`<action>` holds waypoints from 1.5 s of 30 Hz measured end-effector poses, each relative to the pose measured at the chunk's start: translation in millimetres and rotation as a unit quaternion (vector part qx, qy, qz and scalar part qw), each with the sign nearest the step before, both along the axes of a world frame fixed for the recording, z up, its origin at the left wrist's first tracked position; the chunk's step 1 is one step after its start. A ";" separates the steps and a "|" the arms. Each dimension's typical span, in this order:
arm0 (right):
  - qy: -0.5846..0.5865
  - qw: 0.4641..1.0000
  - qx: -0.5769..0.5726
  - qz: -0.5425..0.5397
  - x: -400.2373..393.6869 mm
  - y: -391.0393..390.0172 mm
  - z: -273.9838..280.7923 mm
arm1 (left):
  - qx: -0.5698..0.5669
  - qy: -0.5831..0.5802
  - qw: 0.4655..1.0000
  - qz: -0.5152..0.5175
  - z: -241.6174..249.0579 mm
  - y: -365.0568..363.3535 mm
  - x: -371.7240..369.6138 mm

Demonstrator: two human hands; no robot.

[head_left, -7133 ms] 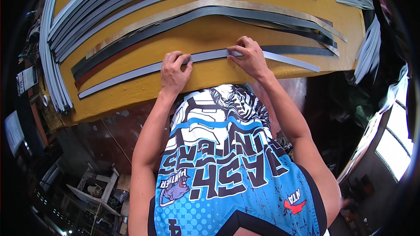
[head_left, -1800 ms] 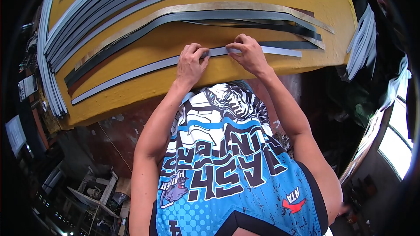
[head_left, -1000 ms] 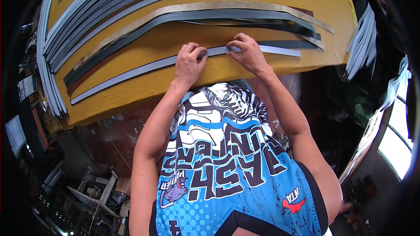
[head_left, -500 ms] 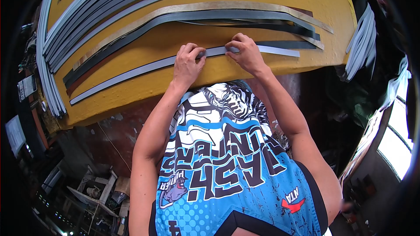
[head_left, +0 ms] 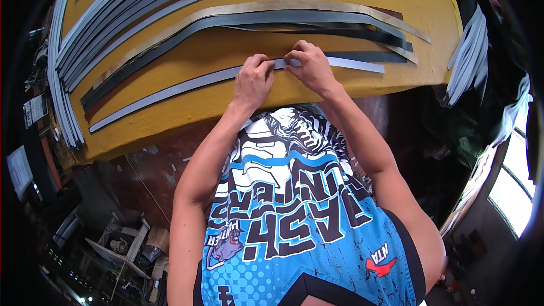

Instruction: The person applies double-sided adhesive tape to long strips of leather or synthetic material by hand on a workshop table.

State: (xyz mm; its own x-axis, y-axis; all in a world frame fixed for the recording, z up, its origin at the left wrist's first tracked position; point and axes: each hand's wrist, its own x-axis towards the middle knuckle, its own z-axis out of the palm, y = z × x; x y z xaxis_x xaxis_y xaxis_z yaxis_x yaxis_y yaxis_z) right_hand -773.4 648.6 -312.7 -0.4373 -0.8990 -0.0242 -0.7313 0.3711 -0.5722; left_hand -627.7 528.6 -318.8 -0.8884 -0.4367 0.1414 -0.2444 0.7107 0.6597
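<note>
A long, narrow pale strip (head_left: 187,84) with a dark edge lies across the near side of a yellow table (head_left: 141,114). My left hand (head_left: 254,79) is closed on the strip near its middle, fingertips pinched along it. Just to the right, my right hand (head_left: 309,66) also pinches the strip, with a short stretch of it showing between the two hands. The strip's right end runs on past my right hand, over a dark strip (head_left: 368,56). What lies under my fingertips is partly hidden.
Behind the pale strip lie dark strips (head_left: 249,20) and a tan strip (head_left: 272,5). A bundle of grey strips (head_left: 130,28) covers the table's left and back. More grey strips (head_left: 467,59) hang over the right edge.
My left hand has slid a little to the right along the strip, and my right hand slightly to the left. The gap between them is smaller.
</note>
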 end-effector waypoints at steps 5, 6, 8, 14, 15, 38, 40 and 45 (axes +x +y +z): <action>0.001 1.000 -0.010 0.003 -2.1 3.0 -5.0 | -0.004 0.010 1.000 0.021 -7.1 10.0 -9.3; -0.002 1.000 -0.014 0.010 -3.1 4.5 -5.1 | -0.011 0.018 0.999 0.027 -8.8 10.1 -9.2; -0.005 1.000 -0.021 0.017 -4.3 7.0 0.6 | -0.014 0.006 1.000 0.023 -7.3 10.0 -10.1; -0.010 1.000 -0.024 -0.009 -22.8 31.3 17.7 | -0.029 -0.018 0.999 0.013 -1.5 0.0 3.0; -0.033 0.999 0.017 -0.002 -27.2 35.0 21.4 | -0.038 -0.024 0.999 0.014 0.4 -1.7 6.2; 0.038 0.998 0.022 -0.034 -32.5 57.0 12.3 | 0.029 -0.010 1.000 -0.004 -0.5 -8.8 10.8; 0.027 0.998 0.021 -0.043 -33.4 55.1 13.0 | 0.028 -0.008 1.000 -0.004 -0.7 -8.5 10.8; 0.018 0.999 0.011 -0.044 -34.1 55.4 8.9 | 0.030 -0.011 0.999 -0.003 -2.8 -9.1 11.4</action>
